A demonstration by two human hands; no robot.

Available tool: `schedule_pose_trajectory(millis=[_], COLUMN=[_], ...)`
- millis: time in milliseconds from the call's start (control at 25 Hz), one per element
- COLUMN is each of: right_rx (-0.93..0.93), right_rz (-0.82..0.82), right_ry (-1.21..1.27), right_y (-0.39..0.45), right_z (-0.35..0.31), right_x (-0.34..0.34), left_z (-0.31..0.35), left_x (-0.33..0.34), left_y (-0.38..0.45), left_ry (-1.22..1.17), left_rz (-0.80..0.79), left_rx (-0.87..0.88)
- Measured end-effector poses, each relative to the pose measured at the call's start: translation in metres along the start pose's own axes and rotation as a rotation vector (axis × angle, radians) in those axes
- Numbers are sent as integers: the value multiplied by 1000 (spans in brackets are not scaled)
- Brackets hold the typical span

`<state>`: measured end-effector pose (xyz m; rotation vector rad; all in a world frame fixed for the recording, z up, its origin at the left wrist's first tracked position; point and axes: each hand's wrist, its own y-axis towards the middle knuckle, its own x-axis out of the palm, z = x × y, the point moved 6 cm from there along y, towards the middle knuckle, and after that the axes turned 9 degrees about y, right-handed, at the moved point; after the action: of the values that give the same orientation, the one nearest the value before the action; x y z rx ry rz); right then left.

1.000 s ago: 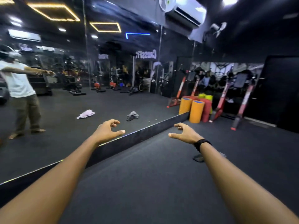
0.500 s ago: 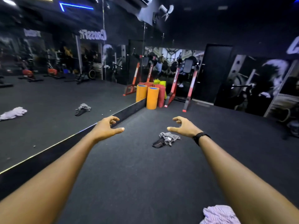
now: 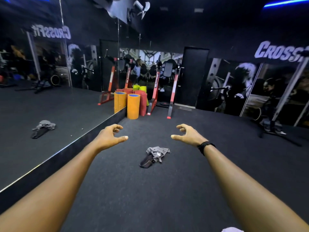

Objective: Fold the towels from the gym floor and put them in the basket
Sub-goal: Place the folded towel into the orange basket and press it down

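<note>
Dark gym floor [image 3: 192,190] — crumpled towel [image 3: 156,154]

A dark rubber gym floor [image 3: 167,190] is stretching toward a black door [image 3: 194,76]. A wall mirror [image 3: 50,81] is running along the left side. Orange rolled mats [image 3: 133,106] are standing in the corner beside red squat stands [image 3: 172,97]. A mural [image 3: 242,87] of lifters is covering the right wall, and a blue light strip [image 3: 284,2] is glowing overhead.

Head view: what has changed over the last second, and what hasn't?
The view swung right, away from the mirror: the grey towel, first mostly hidden behind the right forearm, now lies in plain sight on the floor between the arms, ahead of the person. A pale towel came into view at the bottom edge. Nothing was grasped or let go. Left hand and right hand stay outstretched, open and empty.
</note>
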<state>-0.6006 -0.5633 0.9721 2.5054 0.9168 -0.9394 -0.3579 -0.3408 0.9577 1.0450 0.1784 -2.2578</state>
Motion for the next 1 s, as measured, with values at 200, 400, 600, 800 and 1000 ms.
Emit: schedule_pose_trajectory(millis=[200, 400, 600, 800, 1000], right_rx=[48, 68, 61, 56, 64], right_rz=[22, 44, 77, 75, 38], right_ry=[19, 16, 58, 51, 40], right_y=[90, 197, 330, 473, 586], right_z=[10, 54, 95, 114, 140], right_x=[2, -5, -40, -81, -86], left_z=[-6, -9, 6, 41, 43], left_x=[15, 57, 99, 123, 151], left_y=[110, 230, 366, 510, 625], left_ry=[18, 69, 54, 28, 27], left_rz=[-52, -97, -103, -74, -86], left_rx=[42, 84, 88, 95, 93])
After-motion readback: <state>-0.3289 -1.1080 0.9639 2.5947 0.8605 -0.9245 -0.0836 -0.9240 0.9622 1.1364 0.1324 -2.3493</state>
